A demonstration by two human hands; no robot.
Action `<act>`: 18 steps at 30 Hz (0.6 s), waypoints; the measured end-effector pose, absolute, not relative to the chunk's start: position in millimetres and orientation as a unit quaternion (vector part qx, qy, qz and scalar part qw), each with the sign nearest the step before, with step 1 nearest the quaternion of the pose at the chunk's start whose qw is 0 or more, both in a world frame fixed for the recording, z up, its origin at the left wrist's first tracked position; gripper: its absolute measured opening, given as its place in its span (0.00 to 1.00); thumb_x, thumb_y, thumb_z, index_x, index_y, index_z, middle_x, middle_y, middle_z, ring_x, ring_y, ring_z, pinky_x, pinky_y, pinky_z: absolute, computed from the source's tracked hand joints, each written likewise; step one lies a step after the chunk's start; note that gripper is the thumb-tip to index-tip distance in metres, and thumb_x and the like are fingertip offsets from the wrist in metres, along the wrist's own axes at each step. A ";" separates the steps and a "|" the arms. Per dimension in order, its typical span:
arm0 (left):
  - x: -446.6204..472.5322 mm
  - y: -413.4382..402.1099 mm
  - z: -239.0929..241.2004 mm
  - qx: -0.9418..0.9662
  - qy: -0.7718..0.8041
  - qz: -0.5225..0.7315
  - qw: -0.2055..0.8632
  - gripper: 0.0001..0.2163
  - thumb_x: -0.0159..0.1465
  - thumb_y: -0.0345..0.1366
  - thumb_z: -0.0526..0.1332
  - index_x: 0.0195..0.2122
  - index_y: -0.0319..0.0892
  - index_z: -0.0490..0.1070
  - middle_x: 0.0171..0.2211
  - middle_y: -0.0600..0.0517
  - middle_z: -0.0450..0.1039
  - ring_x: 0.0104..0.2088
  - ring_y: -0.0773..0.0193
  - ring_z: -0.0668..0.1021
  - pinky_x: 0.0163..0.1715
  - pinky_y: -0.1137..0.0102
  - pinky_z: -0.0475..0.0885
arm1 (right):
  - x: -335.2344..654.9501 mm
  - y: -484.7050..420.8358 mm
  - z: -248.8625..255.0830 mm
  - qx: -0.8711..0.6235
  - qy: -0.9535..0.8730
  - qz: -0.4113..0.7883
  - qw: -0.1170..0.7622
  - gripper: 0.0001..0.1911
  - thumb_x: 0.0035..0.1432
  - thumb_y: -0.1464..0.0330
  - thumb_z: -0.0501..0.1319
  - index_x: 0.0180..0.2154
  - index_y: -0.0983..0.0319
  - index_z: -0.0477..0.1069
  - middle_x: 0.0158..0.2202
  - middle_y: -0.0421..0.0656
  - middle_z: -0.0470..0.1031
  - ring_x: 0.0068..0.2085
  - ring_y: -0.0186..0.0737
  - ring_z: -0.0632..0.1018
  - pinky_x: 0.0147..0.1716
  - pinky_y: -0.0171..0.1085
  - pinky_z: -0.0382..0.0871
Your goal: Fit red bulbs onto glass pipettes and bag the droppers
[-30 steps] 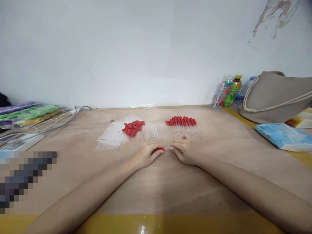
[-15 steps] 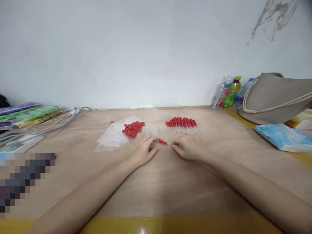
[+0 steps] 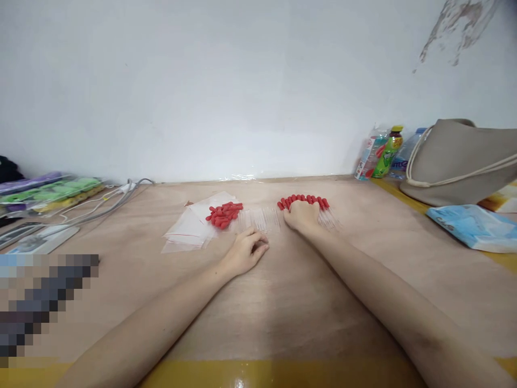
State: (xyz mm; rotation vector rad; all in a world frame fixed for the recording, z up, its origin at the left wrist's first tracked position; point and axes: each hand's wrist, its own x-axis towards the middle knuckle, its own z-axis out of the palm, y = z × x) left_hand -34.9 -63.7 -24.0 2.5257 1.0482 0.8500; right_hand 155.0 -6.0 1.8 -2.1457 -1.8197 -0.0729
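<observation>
My right hand [image 3: 302, 214] is closed, knuckles up, over a row of droppers [image 3: 324, 203] with red rubber bulbs and thin clear tubes. Its fingertips are hidden, and the dropper it held a moment ago shows nowhere else. My left hand [image 3: 248, 249] rests on the table with fingers loosely curved, thumb apart from the index finger and nothing visible between them. Just beyond it lie several loose clear tubes [image 3: 260, 218]. To their left is a pile of loose red rubber bulbs [image 3: 223, 215], partly on clear zip bags [image 3: 183, 233].
At the right stand drink bottles [image 3: 388, 153], a grey bag [image 3: 460, 161] and a blue packet [image 3: 474, 226]. On the left are cables [image 3: 117, 196], a white power strip [image 3: 52, 240] and wrapped green and purple items [image 3: 52, 188]. A white wall rises behind the table.
My right hand has moved forward to the row of droppers. The red-bulbed dropper between my hands is gone from there. My left hand stays nearly in place, having let go of the bulb end.
</observation>
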 end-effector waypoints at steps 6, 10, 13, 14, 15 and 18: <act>-34.4 -62.5 -24.9 0.876 0.359 0.288 0.143 0.05 0.60 0.33 0.55 0.34 0.40 0.69 0.33 0.50 0.66 0.32 0.66 0.72 0.34 0.69 0.69 | 154.2 -3.1 -2.4 -0.760 -0.632 0.013 0.151 0.19 0.54 0.58 0.50 0.33 0.64 0.73 0.32 0.50 0.75 0.37 0.47 0.74 0.39 0.43 0.55; -34.1 -62.5 -25.4 0.874 0.358 0.293 0.146 0.05 0.59 0.33 0.56 0.34 0.40 0.69 0.33 0.50 0.66 0.32 0.66 0.72 0.34 0.69 0.69 | 154.1 -5.1 -1.3 -0.757 -0.637 0.007 0.146 0.21 0.54 0.56 0.50 0.34 0.65 0.73 0.32 0.51 0.75 0.37 0.48 0.74 0.41 0.45 0.52; -33.8 -63.3 -24.3 0.874 0.357 0.294 0.148 0.05 0.60 0.33 0.55 0.34 0.40 0.69 0.33 0.50 0.67 0.31 0.67 0.72 0.34 0.69 0.70 | 154.4 -9.1 0.7 -0.745 -0.650 -0.016 0.149 0.20 0.55 0.57 0.50 0.32 0.65 0.73 0.32 0.51 0.75 0.36 0.47 0.74 0.41 0.46 0.51; -33.8 -63.5 -23.7 0.874 0.358 0.294 0.148 0.05 0.60 0.33 0.55 0.34 0.40 0.69 0.33 0.50 0.67 0.31 0.67 0.72 0.34 0.69 0.69 | 153.9 -10.5 1.2 -0.737 -0.659 -0.023 0.151 0.20 0.55 0.58 0.49 0.32 0.64 0.73 0.31 0.50 0.75 0.35 0.47 0.74 0.41 0.46 0.50; -33.8 -63.6 -23.2 0.874 0.358 0.293 0.147 0.05 0.60 0.33 0.55 0.33 0.40 0.69 0.33 0.50 0.67 0.31 0.67 0.72 0.34 0.69 0.69 | 152.8 -11.8 1.6 -0.728 -0.669 -0.028 0.151 0.19 0.55 0.58 0.49 0.31 0.64 0.73 0.31 0.50 0.75 0.35 0.46 0.74 0.41 0.46 0.50; -33.8 -63.8 -22.1 0.874 0.359 0.294 0.146 0.05 0.59 0.33 0.55 0.33 0.40 0.69 0.33 0.50 0.67 0.30 0.67 0.72 0.33 0.69 0.69 | 146.6 -14.3 1.9 -0.709 -0.691 -0.022 0.142 0.17 0.55 0.60 0.50 0.30 0.63 0.73 0.32 0.49 0.76 0.36 0.45 0.74 0.41 0.45 0.49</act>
